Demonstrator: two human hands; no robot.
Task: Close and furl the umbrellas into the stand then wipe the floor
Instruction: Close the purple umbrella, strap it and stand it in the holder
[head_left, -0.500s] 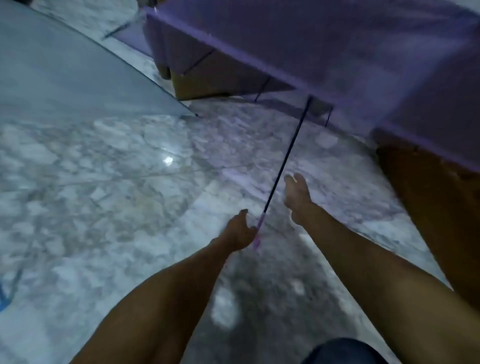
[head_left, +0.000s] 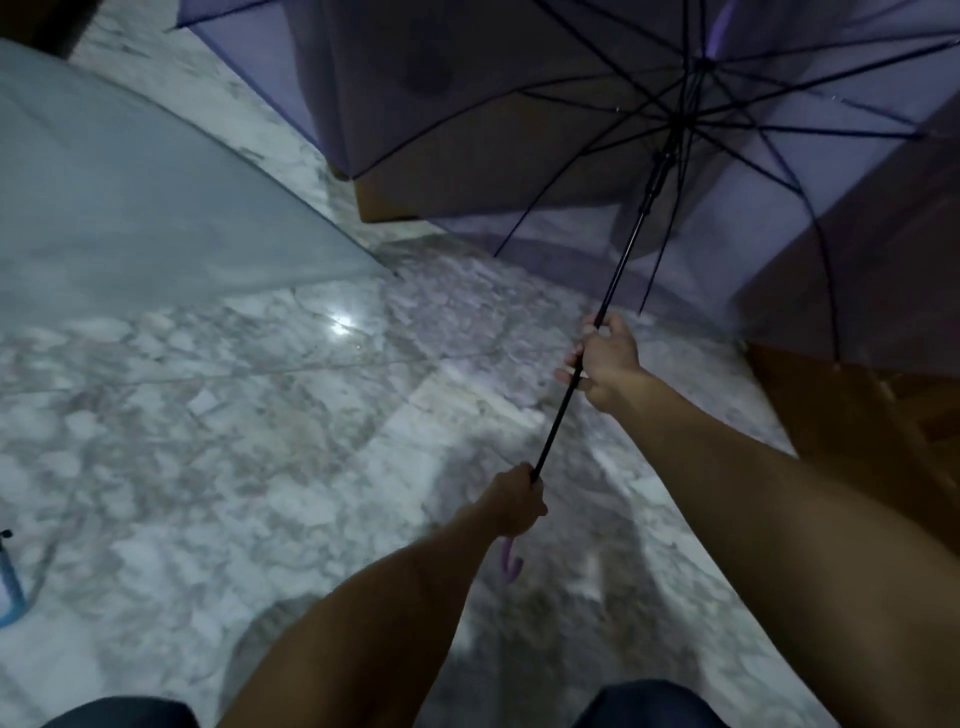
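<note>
Purple umbrella (head_left: 649, 93) open, canopy see-through, tilted with its inside facing me, ribs and runner visible at upper right. Its black shaft (head_left: 618, 270) runs diagonally from the hub down-left to my hands. Canopy edge sits near the floor, over a brown cardboard box (head_left: 415, 176) seen through the fabric; can't tell if the edge touches the floor

My left hand (head_left: 514, 501) is closed in a fist around the bottom of the shaft, right above the handle. The curved pink-purple handle (head_left: 510, 561) sticks out below that fist. My right hand (head_left: 602, 358) is higher up the shaft, fingers curled around it loosely, index and another finger partly extended past the rod. Both hands on the same shaft, apart from each other, right one nearer the canopy

Second umbrella (head_left: 145, 197), pale blue-grey and see-through, open, lying at left with its edge on the marble floor (head_left: 260, 441). Well apart from my hands. A blue handle-like thing (head_left: 10, 587) at the far left edge, mostly cut off, can't tell what it belongs to

Floor is white-grey marble with a bright light reflection near the middle. Brown wooden furniture (head_left: 883, 426) at right, partly behind the purple canopy. My knees in dark blue fabric (head_left: 649, 701) at the bottom edge. Lighting dim, some blur
</note>
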